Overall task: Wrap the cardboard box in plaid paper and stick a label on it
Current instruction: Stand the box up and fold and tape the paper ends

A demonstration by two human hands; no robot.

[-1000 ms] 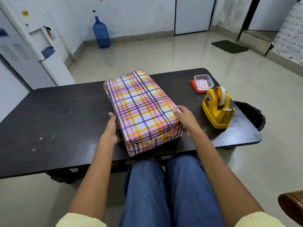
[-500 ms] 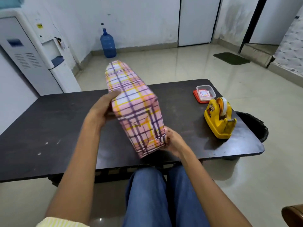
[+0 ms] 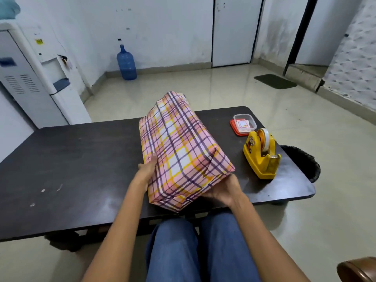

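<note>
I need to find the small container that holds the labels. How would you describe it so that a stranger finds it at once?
Look at the dark table, at its far right corner. There, just behind the yellow tape dispenser, sits a small clear plastic box on a red lid. It is the only transparent thing there.

Blue water jug (image 3: 126, 64), green doormat (image 3: 275, 81)

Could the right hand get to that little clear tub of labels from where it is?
Probably not yet: the right hand is busy under the wrapped box, and the yellow tape dispenser stands between it and the tub.
</note>
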